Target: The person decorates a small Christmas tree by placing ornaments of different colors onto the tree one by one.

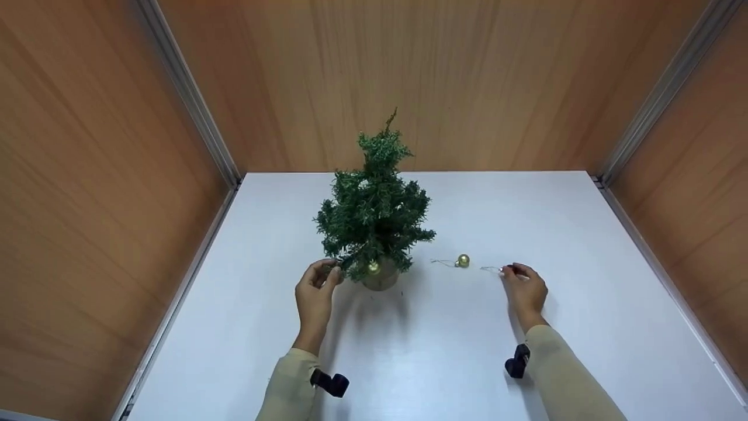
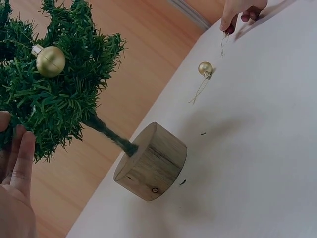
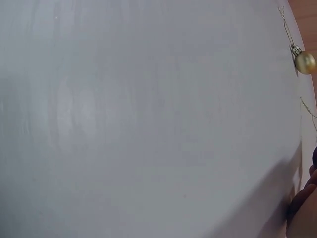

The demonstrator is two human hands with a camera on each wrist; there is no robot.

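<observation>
A small artificial Christmas tree [image 1: 380, 216] stands on a round wooden base [image 2: 153, 163]. One gold bauble [image 2: 50, 62] hangs low on its front. At the tree's lower left, my left hand [image 1: 315, 295] has a branch tip between thumb and fingers. Off to the right, my right hand [image 1: 526, 295] pinches a small dark red bauble [image 2: 231, 29], mostly covered by the fingers; its thin gold string [image 1: 489, 269] sticks out to the left. Another gold bauble [image 1: 463, 261] lies on the table between the tree and my right hand, its string loop pointing towards the tree.
The white table [image 1: 432, 351] is bounded by wood-patterned panels at the back [image 1: 467, 88], left [image 1: 105, 204] and right [image 1: 701, 164], with grey metal edging. Small dark bits [image 2: 183, 182] lie near the tree's base.
</observation>
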